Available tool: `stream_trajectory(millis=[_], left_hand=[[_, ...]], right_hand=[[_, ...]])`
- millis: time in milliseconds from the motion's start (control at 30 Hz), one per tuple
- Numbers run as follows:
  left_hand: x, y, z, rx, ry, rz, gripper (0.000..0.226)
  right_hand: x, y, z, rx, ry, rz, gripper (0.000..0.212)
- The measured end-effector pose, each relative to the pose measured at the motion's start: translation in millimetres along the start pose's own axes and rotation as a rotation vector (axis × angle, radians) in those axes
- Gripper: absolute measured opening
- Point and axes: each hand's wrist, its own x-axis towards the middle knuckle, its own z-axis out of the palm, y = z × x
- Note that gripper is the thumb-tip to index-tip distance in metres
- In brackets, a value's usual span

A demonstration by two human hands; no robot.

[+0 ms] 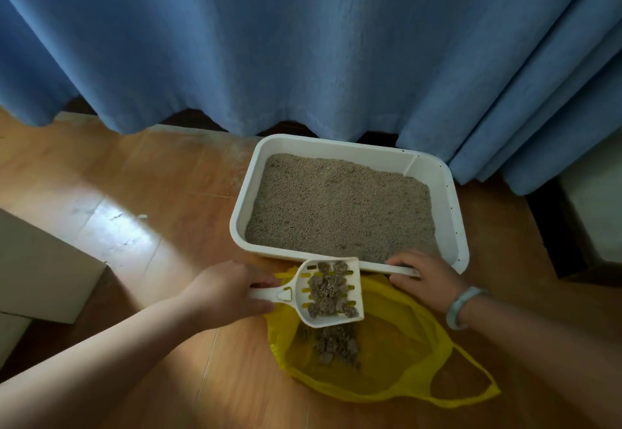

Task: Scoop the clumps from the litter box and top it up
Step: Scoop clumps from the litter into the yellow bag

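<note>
- The litter box [336,149] sits on the wooden floor [134,193], its far rim close under a blue curtain [303,41]. The litter [340,206] inside looks fairly even and grainy.
- A white slotted scoop [336,319] hangs level just outside the near rim, above the mouth of a yellow bag [404,371]. It carries a load of dark clumps [328,289].
- More of the same dark lumps lie in the bag, so scooping looks well under way. This load has not yet been tipped.
- Whether small lumps remain buried in the litter is hard to judge from this height; none stands out plainly.
- No refill sack or fresh litter shows, so topping up appears not begun.
- The left hand [229,290] grips the scoop's handle, fingers wrapped round it.
- The right hand [427,277], a pale bracelet [462,305] at the wrist, hooks its fingers over the near rim by the right corner, likely steadying the box.
- Room to move:
  - The bag lies just beside the near rim, so the tipping path is short.
  - Open floor spreads to the left as far as a cardboard box [43,267].
  - Dark furniture [545,226] crowds the right side, and the curtain hem hangs close to the far rim.
</note>
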Motion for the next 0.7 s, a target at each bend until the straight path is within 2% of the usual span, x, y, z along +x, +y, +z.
stream_trajectory(millis=[167, 267, 433, 700], left_hand=[[2, 0, 8, 0.0, -0.01, 0.063, 0.038], [4, 0, 13, -0.028, -0.02, 0.069, 0.057], [6, 5, 14, 0.07, -0.088, 0.091, 0.024], [12, 7, 19, 0.121, -0.144, 0.078, 0.025]], right_hand=[[-10, -2, 4, 0.006, -0.005, 0.027, 0.031], [-12, 1, 5, -0.023, 0.014, 0.029, 0.036], [-12, 4, 6, -0.035, -0.001, 0.034, 0.04], [-12, 6, 6, -0.047, 0.002, 0.026, 0.044]])
